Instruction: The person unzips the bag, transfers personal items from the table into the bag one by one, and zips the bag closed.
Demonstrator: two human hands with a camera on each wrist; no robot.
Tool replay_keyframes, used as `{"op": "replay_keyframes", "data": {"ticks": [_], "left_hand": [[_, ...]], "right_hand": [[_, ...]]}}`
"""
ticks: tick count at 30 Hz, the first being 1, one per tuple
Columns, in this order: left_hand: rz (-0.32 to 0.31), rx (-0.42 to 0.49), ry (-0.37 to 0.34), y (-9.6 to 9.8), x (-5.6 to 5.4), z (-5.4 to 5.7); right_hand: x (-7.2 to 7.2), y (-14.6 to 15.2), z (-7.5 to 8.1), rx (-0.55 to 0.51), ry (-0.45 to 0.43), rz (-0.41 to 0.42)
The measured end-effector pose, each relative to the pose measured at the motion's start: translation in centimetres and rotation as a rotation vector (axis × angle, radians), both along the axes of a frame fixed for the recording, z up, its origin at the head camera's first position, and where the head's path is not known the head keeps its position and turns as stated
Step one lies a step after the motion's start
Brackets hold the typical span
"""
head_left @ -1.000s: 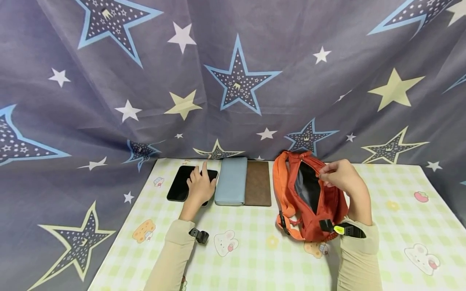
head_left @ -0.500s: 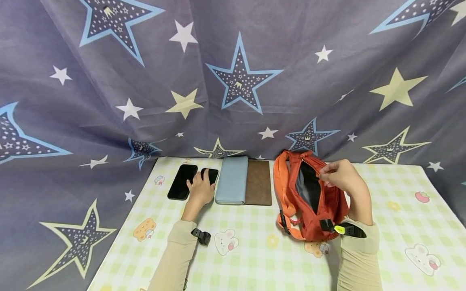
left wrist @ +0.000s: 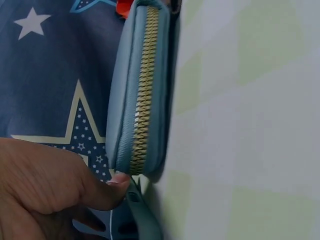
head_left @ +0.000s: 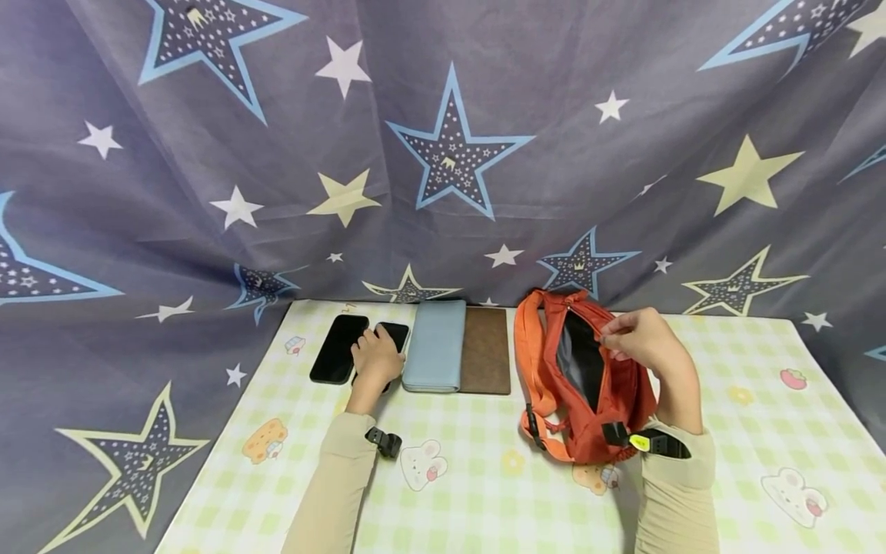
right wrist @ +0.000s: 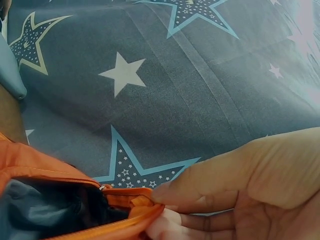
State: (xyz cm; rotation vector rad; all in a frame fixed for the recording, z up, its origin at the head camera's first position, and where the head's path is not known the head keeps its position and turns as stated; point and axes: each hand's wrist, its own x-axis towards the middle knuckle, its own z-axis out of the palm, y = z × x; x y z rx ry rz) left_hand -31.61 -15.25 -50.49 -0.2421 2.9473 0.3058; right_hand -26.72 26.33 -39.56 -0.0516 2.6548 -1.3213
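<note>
Now gripping smaller rectangular black-screened phone [head_left: 397, 334] by edges with left hand [head_left: 378, 357], left of red-orange fabric bag [head_left: 623, 386]! Pinching bag's rim [right wrist: 140, 220] with right hand [head_left: 644, 340]. Apparently at grasping step; next, calls for steady lift.

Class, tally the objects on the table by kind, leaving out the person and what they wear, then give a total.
Smartphones: 2
Blue zip wallet: 1
Flat brown item, perhaps a notebook: 1
Red-orange zip bag: 1
Total: 5
</note>
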Motion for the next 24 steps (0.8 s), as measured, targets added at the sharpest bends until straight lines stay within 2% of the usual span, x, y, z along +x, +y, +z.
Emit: {"op": "replay_keyframes", "data": {"ticks": [7, 15, 20, 24], "left_hand": [[0.025, 0.024, -0.016, -0.6, -0.9, 0.6], [0.065, 0.1, -0.01, -0.2, -1.4, 0.4], [0.09, 0.079, 0.002, 0.4, -1.4, 0.1], [0.106, 0.059, 0.043, 0.8, -1.5, 0.2]], "right_hand": [[0.0, 0.0, 0.0, -0.01, 0.002, 0.003], [-0.1, -0.1, 0.0, -0.006, -0.004, 0.003], [-0.2, -0.3, 0.0, 0.01, -0.009, 0.002], [-0.2, -0.4, -0.1, 0.013, -0.008, 0.001]]}}
